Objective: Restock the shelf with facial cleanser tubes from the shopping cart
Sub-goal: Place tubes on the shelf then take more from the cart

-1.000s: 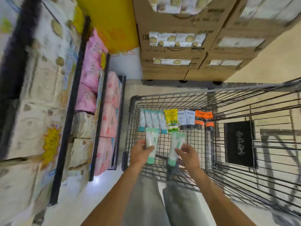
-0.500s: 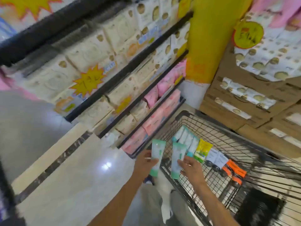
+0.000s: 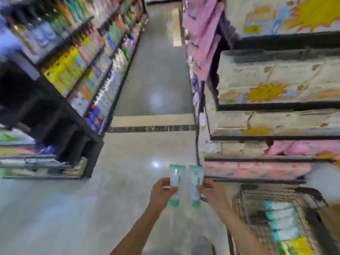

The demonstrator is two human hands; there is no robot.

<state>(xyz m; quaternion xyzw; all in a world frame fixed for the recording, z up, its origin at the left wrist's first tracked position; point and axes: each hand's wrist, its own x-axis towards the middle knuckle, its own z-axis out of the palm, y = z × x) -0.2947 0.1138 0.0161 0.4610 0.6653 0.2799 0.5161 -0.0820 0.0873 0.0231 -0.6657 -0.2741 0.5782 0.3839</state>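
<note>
We hold two soft plastic facial cleanser tubes upright over a glossy grey tiled floor (image 3: 156,74), caps pointing down. Our left hand (image 3: 161,192) curls its fingers round the left pale mint tube with a green cap (image 3: 175,183); our right hand (image 3: 211,193) pinches the right pale mint tube with a green cap (image 3: 195,184). The two tubes stand just beside each other, apart. Their print is too blurred to read. At lower right, a dark wire shopping cart (image 3: 242,201) carries more tubes (image 3: 281,221), teal-capped and yellow. Beside it, black-edged shelves (image 3: 276,138) hold cream and pink soft packs with yellow starburst tags, unreadable. Far left, another shelving run (image 3: 73,57) shows colourful bottles
</note>
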